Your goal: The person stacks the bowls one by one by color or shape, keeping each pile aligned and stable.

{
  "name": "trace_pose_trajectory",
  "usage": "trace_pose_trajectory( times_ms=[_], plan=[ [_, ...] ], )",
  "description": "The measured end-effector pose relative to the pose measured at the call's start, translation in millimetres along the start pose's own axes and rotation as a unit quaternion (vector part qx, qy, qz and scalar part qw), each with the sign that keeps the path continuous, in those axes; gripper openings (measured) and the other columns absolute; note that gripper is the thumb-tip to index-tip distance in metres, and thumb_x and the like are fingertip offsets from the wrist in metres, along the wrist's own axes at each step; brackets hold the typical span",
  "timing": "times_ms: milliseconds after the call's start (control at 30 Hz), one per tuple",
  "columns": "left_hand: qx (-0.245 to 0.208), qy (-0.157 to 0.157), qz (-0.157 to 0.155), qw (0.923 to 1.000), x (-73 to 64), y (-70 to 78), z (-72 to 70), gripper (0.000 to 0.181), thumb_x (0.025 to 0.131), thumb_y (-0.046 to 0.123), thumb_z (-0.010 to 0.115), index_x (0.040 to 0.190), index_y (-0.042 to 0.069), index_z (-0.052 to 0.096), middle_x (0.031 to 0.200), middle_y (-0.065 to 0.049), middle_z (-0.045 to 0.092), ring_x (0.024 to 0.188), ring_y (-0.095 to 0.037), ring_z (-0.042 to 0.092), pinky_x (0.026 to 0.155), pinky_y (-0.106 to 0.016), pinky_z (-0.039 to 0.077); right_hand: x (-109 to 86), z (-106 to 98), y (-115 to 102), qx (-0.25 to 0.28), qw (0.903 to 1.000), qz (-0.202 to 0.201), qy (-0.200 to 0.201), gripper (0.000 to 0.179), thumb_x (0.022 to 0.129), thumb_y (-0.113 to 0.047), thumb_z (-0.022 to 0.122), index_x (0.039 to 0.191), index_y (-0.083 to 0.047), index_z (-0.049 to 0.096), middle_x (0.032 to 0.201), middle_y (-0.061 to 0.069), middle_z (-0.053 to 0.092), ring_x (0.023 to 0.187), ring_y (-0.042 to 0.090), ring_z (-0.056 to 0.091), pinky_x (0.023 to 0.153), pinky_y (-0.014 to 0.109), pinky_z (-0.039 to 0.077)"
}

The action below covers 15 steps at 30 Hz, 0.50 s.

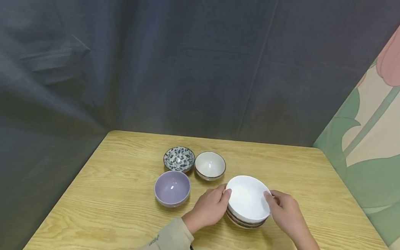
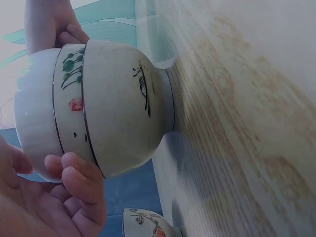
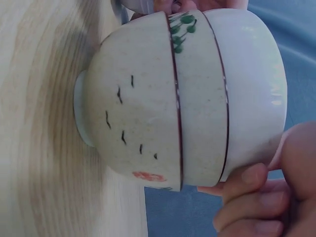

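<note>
A plain white bowl (image 1: pixel 248 198) sits at the top of a stack, nested in a cream bowl with a brown rim and green and red painting (image 2: pixel 71 91). Beneath that is a larger cream bowl (image 3: pixel 133 103) with small dark bird marks, its foot on the table. My left hand (image 1: pixel 212 206) grips the white bowl at its left rim, thumb over the edge. On the opposite side my right hand (image 1: pixel 285 212) pinches the rim between thumb and fingers. In both wrist views the curled fingers lie against the stack's upper part.
Left of the stack stand a purple bowl (image 1: pixel 172 188), a bowl with a dark leaf pattern (image 1: pixel 179 159) and a small cream bowl with a brown rim (image 1: pixel 210 165), close together. The wooden table (image 1: pixel 112 211) ends at a dark curtain (image 1: pixel 190 63) behind.
</note>
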<state>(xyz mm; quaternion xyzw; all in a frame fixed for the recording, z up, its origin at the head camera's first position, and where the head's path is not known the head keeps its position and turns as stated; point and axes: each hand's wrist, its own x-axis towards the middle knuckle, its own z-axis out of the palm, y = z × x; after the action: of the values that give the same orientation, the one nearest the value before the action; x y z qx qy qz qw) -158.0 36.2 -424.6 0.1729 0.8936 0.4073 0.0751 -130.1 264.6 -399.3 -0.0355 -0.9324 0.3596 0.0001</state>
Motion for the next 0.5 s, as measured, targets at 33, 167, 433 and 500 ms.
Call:
trace_pose_trajectory(
  times_ms=[33,167,433,500],
  plan=[
    [0.001,0.0,-0.002,1.0,-0.3,0.2,0.2,0.055,0.109,0.039,0.029,0.146,0.004,0.05,0.138,-0.013,0.06,0.127,-0.033,0.057,0.104,-0.049,0.046,-0.5,0.5,0.0,-0.003,1.0,-0.001,0.004,0.048,0.107,-0.028,0.045,0.126,0.012,0.061,0.099,0.019,0.073,0.086,0.024,0.066,0.067,0.031,0.052],
    [0.012,-0.001,0.001,0.9999,-0.4,1.7,1.4,0.057,0.109,0.039,0.027,0.149,0.004,0.045,0.143,-0.014,0.057,0.129,-0.033,0.055,0.106,-0.048,0.044,-4.4,2.0,0.6,-0.024,0.9992,-0.022,0.023,0.049,0.109,-0.025,0.036,0.127,0.013,0.06,0.101,0.023,0.071,0.084,0.024,0.063,0.066,0.033,0.05],
    [0.038,0.006,0.006,0.9992,0.2,2.6,3.7,0.055,0.109,0.036,0.026,0.146,0.001,0.047,0.133,-0.016,0.063,0.122,-0.033,0.06,0.101,-0.048,0.049,-6.2,7.0,0.4,-0.041,0.9965,-0.047,0.055,0.042,0.108,-0.018,0.036,0.118,0.009,0.067,0.07,0.009,0.059,0.063,0.018,0.048,0.055,0.03,0.04],
    [0.04,0.005,0.004,0.9992,-0.2,2.7,4.4,0.056,0.109,0.035,0.025,0.146,0.0,0.047,0.134,-0.017,0.063,0.121,-0.033,0.06,0.101,-0.048,0.049,-6.8,7.8,0.4,-0.043,0.9961,-0.049,0.061,0.041,0.107,-0.017,0.037,0.119,0.009,0.067,0.077,0.012,0.064,0.067,0.02,0.051,0.059,0.032,0.042]
  ],
)
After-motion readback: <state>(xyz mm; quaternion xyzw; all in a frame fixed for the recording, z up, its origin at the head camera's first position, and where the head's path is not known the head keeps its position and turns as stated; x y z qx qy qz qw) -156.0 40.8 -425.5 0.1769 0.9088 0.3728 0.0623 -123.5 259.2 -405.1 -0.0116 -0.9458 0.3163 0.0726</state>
